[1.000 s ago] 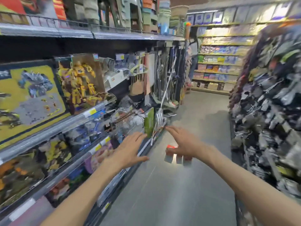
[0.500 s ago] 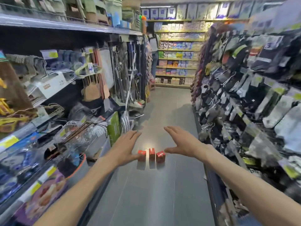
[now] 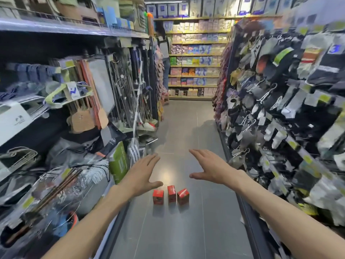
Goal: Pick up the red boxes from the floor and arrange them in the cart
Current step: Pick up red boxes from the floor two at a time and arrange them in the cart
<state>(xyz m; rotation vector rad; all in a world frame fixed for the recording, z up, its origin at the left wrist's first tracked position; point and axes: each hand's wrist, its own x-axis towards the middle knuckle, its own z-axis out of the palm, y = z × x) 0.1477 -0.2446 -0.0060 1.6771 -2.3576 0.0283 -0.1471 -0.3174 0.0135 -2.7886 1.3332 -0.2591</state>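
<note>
Store aisle w/ a glossy dark grey tiled floor, shelving on both sides. Three small red cardboard boxes sit on that floor in a short row, pretty much mid-aisle, just below and between the two hands. Left box and middle box stand close together w/ a thin gap, right box is turned a bit at an angle and looks like it's touching or nearly touching the middle one, can't tell for sure. You can see their reflections on the tiles.

Left hand is stretched out in front, palm facing inward, fingers straight and together, thumb sticking out toward the boxes. Holding nothing. Its thumb overlaps the spot just above the left box in the pic but it's up in the air, not touching.

Right hand is the same deal: fingers extended and relaxed, thumb pointing inward, nothing in it, hovering above and beyond the boxes.

Left-side shelves have fly swatters, mop and broom handles, a green packet, misc household stuff, mostly blurry. Right-side rack is packed w/ hanging socks on little hangers. Far end wall shelf has rows of pastel packs, and a person stands back there by the left shelf end.
</note>
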